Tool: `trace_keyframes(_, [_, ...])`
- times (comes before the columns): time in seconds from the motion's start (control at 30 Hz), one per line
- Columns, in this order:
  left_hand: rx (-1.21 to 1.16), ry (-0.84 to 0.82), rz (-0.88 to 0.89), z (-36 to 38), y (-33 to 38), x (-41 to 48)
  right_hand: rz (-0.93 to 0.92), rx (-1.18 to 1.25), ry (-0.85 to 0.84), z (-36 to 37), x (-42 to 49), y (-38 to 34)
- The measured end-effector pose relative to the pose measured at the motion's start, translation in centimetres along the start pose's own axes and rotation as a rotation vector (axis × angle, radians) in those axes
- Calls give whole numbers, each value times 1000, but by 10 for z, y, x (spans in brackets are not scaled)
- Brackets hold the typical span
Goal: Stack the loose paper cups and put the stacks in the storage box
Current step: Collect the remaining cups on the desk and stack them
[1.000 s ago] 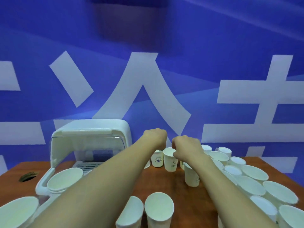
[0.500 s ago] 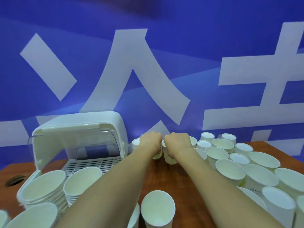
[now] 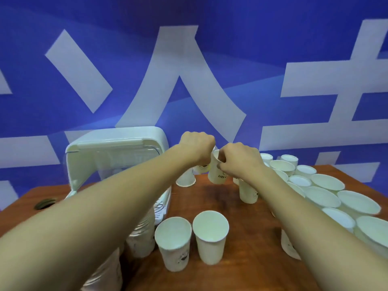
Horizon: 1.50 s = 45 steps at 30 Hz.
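Note:
Far back on the table, my right hand (image 3: 237, 160) pinches the rim of a white paper cup (image 3: 217, 175) printed "HELL", lifted and tilted. Close on its left, my left hand (image 3: 197, 148) is curled round another cup (image 3: 202, 168), mostly hidden under the fist. The white storage box (image 3: 117, 141) stands at the left with its lid raised. Stacks of cups (image 3: 140, 240) sit in it under my left forearm. Two loose cups (image 3: 173, 242) (image 3: 211, 238) stand upright near me. Several more cups (image 3: 323, 195) crowd the right side.
The brown wooden table (image 3: 222, 208) has a round cable hole (image 3: 44, 203) at far left. A single cup (image 3: 185, 178) stands below my left wrist, another cup (image 3: 248, 192) under my right wrist. A blue wall with white characters rises right behind the table.
The "HELL" cup has come up off the table in my right hand and tilted. Both hands stay close together at the back.

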<state>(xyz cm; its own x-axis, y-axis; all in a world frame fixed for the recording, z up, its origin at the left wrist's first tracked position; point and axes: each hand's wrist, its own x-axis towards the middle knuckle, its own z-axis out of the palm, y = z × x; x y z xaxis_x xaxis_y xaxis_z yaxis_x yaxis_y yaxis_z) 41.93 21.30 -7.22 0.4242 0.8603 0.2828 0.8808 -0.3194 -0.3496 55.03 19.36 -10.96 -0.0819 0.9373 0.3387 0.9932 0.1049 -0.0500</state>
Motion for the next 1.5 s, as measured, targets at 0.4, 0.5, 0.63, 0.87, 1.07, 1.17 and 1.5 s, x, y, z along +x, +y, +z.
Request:
trace_keyframes(0.4, [27, 189, 92, -87, -23, -143, -191, 50, 163, -81, -110, -31])
trace_keyframes(0.5, [6, 138, 100, -87, -24, -164, -220, 52, 145, -84, -129, -39])
trace_keyframes(0.63, [-25, 85, 126, -79, -22, -183, -226, 50, 139, -77, -146, -46])
trace_keyframes(0.87, [27, 38, 134, -58, -9, -199, -242, 56, 97, -58, -161, -50])
trace_keyframes(1.07, [4, -60, 149, -45, -4, -204, -260, 17, 50, -41, -169, -49])
trace_keyframes(1.17, [-24, -131, 159, -36, 0, -205, -274, 24, 4, -31, -171, -48])
trace_keyframes(1.5, [-179, -279, 207, -2, 1, -190, -242, 192, -281, -9, -164, -45])
